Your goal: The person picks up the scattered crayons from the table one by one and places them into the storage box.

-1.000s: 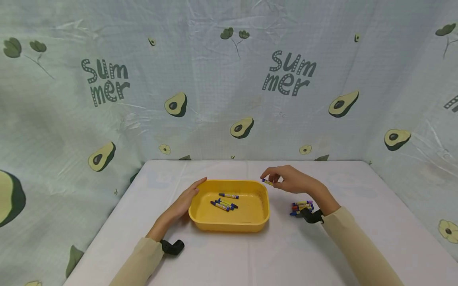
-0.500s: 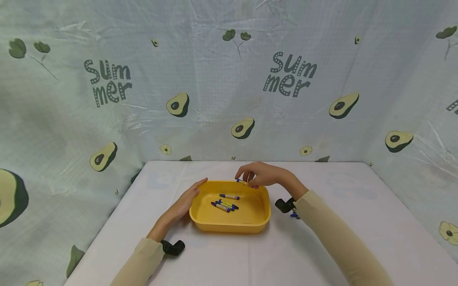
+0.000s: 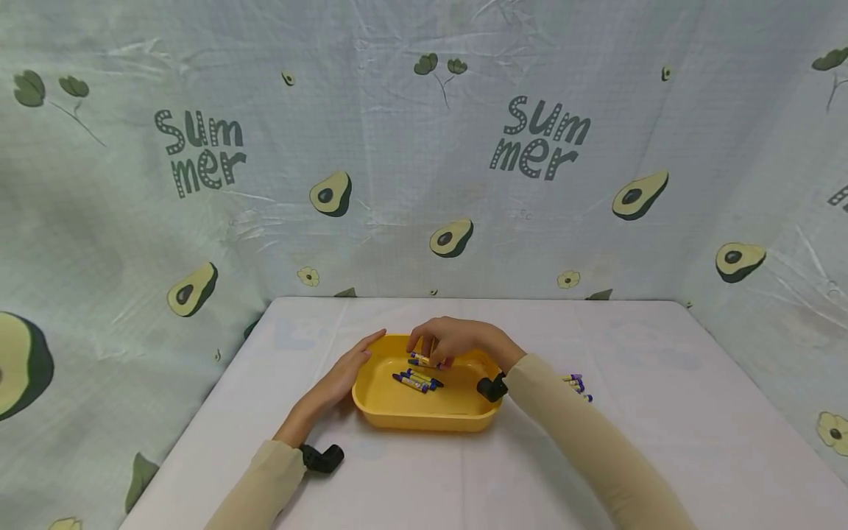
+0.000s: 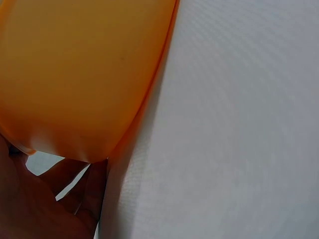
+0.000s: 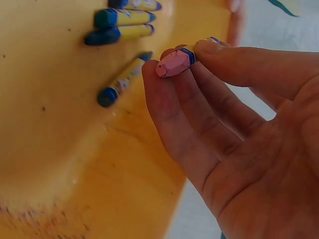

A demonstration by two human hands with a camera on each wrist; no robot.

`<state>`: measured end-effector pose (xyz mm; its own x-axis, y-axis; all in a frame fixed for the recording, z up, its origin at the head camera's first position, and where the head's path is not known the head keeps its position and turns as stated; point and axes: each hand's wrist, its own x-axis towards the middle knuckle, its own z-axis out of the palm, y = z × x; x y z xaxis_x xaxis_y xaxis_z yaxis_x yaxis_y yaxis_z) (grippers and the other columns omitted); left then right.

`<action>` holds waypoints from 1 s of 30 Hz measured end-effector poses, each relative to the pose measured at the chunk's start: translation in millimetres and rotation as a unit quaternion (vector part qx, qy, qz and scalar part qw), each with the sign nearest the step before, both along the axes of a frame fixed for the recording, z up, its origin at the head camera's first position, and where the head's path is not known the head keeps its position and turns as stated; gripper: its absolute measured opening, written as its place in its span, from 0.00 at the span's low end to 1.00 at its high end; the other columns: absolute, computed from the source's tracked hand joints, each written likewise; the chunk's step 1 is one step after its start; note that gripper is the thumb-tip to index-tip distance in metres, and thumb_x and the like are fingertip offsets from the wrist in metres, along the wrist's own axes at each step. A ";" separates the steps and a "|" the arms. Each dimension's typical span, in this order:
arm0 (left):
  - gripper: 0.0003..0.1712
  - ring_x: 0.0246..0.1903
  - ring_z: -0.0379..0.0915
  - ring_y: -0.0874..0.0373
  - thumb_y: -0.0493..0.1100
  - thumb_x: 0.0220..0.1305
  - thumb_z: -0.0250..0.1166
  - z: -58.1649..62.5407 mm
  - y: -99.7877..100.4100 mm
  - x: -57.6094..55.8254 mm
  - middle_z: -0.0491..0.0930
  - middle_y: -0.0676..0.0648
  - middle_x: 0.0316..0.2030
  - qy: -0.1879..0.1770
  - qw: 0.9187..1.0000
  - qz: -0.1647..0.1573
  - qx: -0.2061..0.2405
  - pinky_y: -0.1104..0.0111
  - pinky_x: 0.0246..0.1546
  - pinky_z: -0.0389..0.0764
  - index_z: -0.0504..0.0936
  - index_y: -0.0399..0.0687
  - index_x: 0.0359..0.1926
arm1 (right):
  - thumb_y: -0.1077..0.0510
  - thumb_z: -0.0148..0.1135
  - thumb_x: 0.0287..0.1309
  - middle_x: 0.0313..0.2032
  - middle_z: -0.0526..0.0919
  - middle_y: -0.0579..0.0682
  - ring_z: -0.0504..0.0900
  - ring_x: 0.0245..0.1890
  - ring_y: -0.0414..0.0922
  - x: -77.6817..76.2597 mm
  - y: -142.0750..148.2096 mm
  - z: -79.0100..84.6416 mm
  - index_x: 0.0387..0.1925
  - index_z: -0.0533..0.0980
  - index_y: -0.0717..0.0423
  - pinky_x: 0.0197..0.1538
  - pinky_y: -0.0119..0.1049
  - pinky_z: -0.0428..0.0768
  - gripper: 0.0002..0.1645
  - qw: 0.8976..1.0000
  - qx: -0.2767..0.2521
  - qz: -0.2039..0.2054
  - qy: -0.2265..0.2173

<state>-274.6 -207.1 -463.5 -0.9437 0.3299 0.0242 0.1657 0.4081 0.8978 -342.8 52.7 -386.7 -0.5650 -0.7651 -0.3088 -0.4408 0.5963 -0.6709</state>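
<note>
The yellow plastic tray (image 3: 424, 422) stands on the table, with my left hand (image 3: 336, 379) against its left side. In the left wrist view, fingers (image 4: 92, 191) of that hand touch the outside of the tray wall. Over the inside of the tray, my right hand (image 3: 453, 338) pinches a pink-tipped crayon (image 5: 174, 63) between thumb and fingers. Below it, a dark-tipped crayon (image 5: 122, 82) lies on the tray floor. Beside that one, several more crayons (image 3: 417, 380) with blue ends lie close together.
To the right of the tray, a small pile of crayons (image 3: 578, 384) lies on the white table (image 3: 397, 486), partly hidden by the right sleeve (image 3: 570, 423). Behind the table hangs a pale cloth (image 3: 397, 132) printed with avocados.
My right hand has carried the pinched crayon left from beyond the tray's right edge and lowered it over the tray's inside. My left hand has stayed at the tray's left side.
</note>
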 end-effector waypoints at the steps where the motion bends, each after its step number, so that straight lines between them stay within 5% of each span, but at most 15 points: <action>1: 0.31 0.82 0.45 0.41 0.44 0.84 0.34 0.2 0.0 0.0 0.50 0.43 0.83 0.000 1.000 0.000 0.000 0.44 0.82 0.44 0.53 0.54 0.83 | 0.71 0.62 0.62 0.49 0.84 0.57 0.85 0.34 0.47 -0.7 -1.9 -2.6 0.62 0.78 0.55 0.40 0.37 0.90 0.27 1.000 0.003 0.002 -0.003; 14: 0.30 0.82 0.45 0.42 0.44 0.84 0.34 0.0 -0.5 -2.8 0.50 0.44 0.83 -0.006 1.000 -0.002 0.007 0.44 0.82 0.44 0.53 0.56 0.83 | 0.71 0.61 0.62 0.44 0.83 0.53 0.82 0.29 0.46 -3.4 -8.4 -19.3 0.57 0.80 0.52 0.38 0.37 0.89 0.23 1.000 0.013 -0.011 -0.020; 30: 0.30 0.82 0.44 0.42 0.45 0.84 0.34 -2.2 -3.2 -4.4 0.50 0.44 0.83 -0.003 1.000 -0.004 0.004 0.45 0.82 0.43 0.53 0.56 0.83 | 0.71 0.62 0.63 0.45 0.85 0.54 0.85 0.38 0.47 -0.8 -8.5 -15.8 0.58 0.80 0.53 0.44 0.41 0.90 0.23 1.000 0.017 -0.008 -0.017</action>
